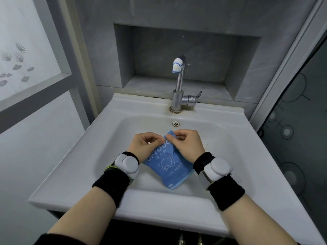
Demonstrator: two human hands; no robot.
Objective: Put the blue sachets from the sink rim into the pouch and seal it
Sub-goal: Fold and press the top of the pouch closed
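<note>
My left hand (pixel 145 144) pinches the top edge of the blue pouch (pixel 168 167) with curled fingers, and my right hand (pixel 187 144) pinches the same edge just beside it, so the two meet at the pouch mouth. The pouch hangs tilted over the sink basin, its bottom corner pointing toward the near rim of the sink (pixel 62 174). I see no blue sachets on the rim, so I judge they are inside and this is the sealing step. To do it well I should line up both lips of the strip, press firmly where my hands meet, then slide one pinch out to each corner, squeezing air out first. The faucet (pixel 178 85) stands far behind, well apart.
</note>
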